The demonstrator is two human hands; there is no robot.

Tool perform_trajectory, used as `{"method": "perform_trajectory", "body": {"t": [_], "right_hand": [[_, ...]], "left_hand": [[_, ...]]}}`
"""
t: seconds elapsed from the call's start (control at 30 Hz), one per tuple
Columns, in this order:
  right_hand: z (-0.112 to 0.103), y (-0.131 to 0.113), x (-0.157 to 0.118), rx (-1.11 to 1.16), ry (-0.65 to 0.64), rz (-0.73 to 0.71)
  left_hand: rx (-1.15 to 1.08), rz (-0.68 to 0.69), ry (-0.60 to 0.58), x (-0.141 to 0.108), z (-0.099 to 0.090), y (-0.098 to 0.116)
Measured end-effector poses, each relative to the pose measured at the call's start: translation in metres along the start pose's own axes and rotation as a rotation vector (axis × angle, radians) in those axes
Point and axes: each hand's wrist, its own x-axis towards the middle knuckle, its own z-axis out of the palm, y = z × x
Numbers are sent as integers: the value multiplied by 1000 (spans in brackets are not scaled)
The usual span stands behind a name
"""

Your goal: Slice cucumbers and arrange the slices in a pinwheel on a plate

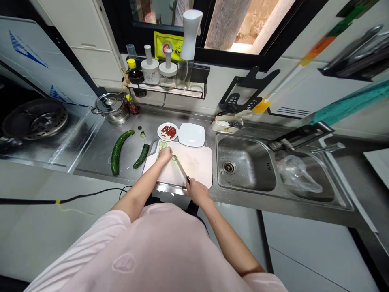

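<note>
Forearms (136, 182) reach out of a pale pink top (152, 251) to the counter's front edge. Nearest, the right hand (197, 192) is closed firmly around the black handle of a kitchen knife (181, 169), its blade angled down onto a white cutting board (194, 166). The left hand (165, 154) is curled and pressing on a cucumber piece (159, 157), mostly hidden beneath it, at the board's left side. Firm but slick, it will likely slide on its wet cut face, so the dry, ridged skin is the better hold. Round slices (162, 144) lie just beyond. Left of the board are 2 more cucumber lengths (141, 156), while a plate of red shreds (167, 132) sits further back. A steel sink (246, 162) lies to the right.
</note>
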Motion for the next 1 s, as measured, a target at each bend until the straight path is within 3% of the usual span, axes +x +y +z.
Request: {"method": "perform_trajectory", "body": {"t": [0.47, 1.0], "right_hand": [[17, 15, -10, -14, 25, -5], [16, 22, -21, -5, -23, 1]], "left_hand": [[2, 11, 9, 0, 2, -2], [17, 34, 19, 3, 4, -4]]}}
